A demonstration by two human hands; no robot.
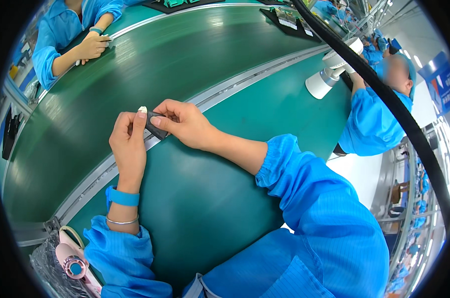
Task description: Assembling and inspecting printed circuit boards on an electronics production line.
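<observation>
A small dark grey, flat-sided piece is pinched between my two hands, above the metal rail at the edge of the green work surface. My left hand closes on its left side with thumb and fingers. A small white bit shows at the left thumb tip; I cannot tell whether it is a nail or a separate piece. From the right, my right hand grips the dark piece, thumb on top and fingers curled behind. My fingers partly hide the piece, so its exact kind is unclear.
Beyond the metal rail runs a green conveyor belt. Black trays with circuit boards lie at its far side. A white fan stands right; a pink handheld fan lies lower left. Co-workers sit across and right. A black cable crosses the right.
</observation>
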